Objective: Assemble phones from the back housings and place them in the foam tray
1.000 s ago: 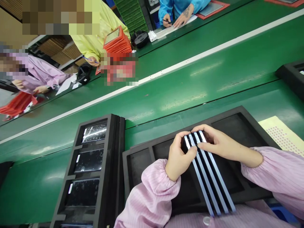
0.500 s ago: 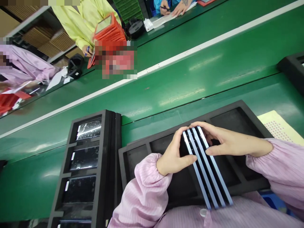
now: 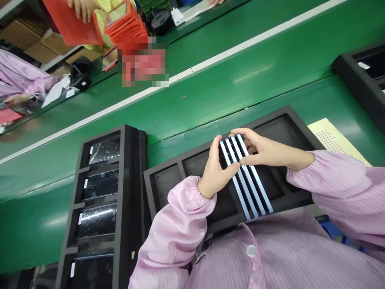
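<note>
Both my hands grip a stack of three thin dark panels with pale blue edges (image 3: 251, 188), held on edge. My left hand (image 3: 217, 170) clasps the stack's left side, thumb against the near edge. My right hand (image 3: 262, 150) pinches the far end from the right, fingers curled over the top. The stack hovers over a black foam tray (image 3: 168, 182) with several empty pockets, lying right in front of me on the green bench.
A second black foam tray (image 3: 132, 192) on my left holds several glossy dark panels. Another black tray (image 3: 350, 74) sits at the far right, a perforated yellow sheet (image 3: 333, 138) beside it. Beyond the green conveyor (image 3: 210, 92), other people handle orange trays (image 3: 126, 22).
The view has tilted down and my hands with the stack sit higher in the picture. My grip is unchanged. Across the belt, a person has lifted an orange tray.
</note>
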The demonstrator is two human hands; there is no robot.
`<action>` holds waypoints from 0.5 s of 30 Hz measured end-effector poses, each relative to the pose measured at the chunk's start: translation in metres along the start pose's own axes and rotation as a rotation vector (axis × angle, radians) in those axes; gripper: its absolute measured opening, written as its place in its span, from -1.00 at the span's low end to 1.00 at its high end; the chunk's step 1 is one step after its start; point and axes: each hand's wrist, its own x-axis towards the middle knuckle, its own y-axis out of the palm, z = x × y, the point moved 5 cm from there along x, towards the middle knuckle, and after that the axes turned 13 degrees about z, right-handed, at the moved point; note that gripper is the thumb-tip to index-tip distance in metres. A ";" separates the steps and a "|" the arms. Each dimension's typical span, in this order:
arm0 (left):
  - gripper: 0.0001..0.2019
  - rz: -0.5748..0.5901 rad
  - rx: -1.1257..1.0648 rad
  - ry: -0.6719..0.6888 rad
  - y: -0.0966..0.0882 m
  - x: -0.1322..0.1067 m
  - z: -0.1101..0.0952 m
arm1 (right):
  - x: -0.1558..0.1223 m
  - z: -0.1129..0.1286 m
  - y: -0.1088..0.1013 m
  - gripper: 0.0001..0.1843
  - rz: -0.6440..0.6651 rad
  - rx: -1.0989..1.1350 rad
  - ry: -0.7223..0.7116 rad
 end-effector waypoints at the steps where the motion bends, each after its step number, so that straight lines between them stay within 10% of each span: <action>1: -0.38 -0.099 0.090 0.000 -0.002 -0.006 -0.003 | -0.003 0.000 0.000 -0.10 -0.040 -0.008 0.004; 4: -0.72 -0.153 0.387 -0.055 0.012 -0.030 -0.013 | -0.015 0.005 0.007 -0.05 -0.164 -0.082 0.054; 9: -0.48 0.047 0.704 0.104 0.061 -0.067 -0.024 | -0.023 0.012 0.025 0.07 -0.351 -0.277 0.196; 12: -0.56 0.068 0.605 0.166 0.068 -0.070 -0.022 | -0.025 0.013 0.020 -0.04 -0.414 -0.184 0.179; 15: -0.55 -0.149 0.209 0.071 0.049 -0.064 -0.020 | -0.033 0.013 0.016 -0.10 -0.443 0.103 0.123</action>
